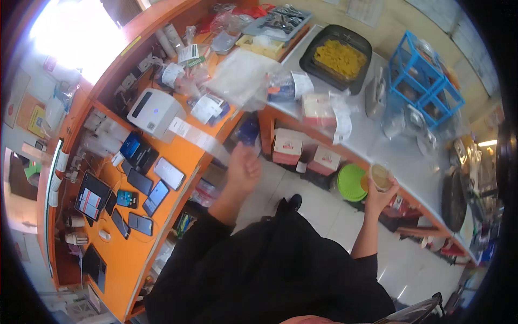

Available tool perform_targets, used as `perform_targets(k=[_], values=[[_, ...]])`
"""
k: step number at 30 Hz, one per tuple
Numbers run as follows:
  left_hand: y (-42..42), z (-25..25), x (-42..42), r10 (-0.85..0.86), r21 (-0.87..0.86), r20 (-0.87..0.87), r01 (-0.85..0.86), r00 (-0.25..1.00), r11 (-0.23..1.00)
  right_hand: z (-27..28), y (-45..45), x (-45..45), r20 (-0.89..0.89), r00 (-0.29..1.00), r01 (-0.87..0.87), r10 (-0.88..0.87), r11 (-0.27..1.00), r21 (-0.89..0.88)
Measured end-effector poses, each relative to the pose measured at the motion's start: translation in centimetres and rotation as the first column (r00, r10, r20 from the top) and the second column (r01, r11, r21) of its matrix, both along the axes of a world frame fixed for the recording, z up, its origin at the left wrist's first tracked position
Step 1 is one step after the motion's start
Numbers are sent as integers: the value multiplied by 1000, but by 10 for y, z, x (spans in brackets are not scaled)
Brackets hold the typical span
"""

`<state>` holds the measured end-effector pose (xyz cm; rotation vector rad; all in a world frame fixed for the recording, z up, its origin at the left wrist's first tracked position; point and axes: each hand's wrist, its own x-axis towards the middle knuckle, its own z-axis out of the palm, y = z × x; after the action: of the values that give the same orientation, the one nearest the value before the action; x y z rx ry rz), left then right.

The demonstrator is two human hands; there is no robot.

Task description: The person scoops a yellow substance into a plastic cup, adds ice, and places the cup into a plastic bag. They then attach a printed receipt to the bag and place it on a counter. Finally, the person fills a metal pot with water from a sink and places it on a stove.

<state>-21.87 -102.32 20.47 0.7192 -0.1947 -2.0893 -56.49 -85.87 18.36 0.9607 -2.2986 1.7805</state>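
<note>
My right hand (378, 198) grips a round clear plastic cup (380, 177) with pale contents, over the front edge of the metal counter. My left hand (244, 168) is raised over the floor beside the orange desk, fingers curled and blurred; whether it holds anything cannot be told. Close to it, a long paper strip (194, 133) hangs from the white label printer (156, 113). Plastic-bagged packages with printed slips, one around a white and red box (319, 111), lie along the counter's near edge. Behind them sits a dark square pan (338, 56) of yellow food.
Several phones (139, 181), a tablet (92, 196) and cables lie on the orange desk (121, 283). A blue plastic rack (425, 81) stands at the back of the metal counter (404, 162). Under it are boxes (287, 146) and a green round basket (351, 182). Tiled floor shows between the desk and counter.
</note>
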Motion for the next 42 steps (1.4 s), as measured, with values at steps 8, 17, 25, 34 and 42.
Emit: perform_targets(k=[8,17,25,34,42], values=[[-175,14,-4,272,-318,664,-66,697,946,-44,-170,-99,33,996,73,-81,977,199],[-494,-40,8,840,-766,538,381,-61,518,-36,-218,-114,-54,984,-131,167,905,404],[-644,-53,-8,688,-183,451,696,-568,695,72,-256,-89,-175,984,66,-43,989,129],[-596,1,-20,913,-313,401,926,-72,211,168,-506,28,-246,587,-700,772,636,326],[-486,-63,-34,839,-189,510,976,191,-107,3,-640,122,153,187,-667,970,12,745]])
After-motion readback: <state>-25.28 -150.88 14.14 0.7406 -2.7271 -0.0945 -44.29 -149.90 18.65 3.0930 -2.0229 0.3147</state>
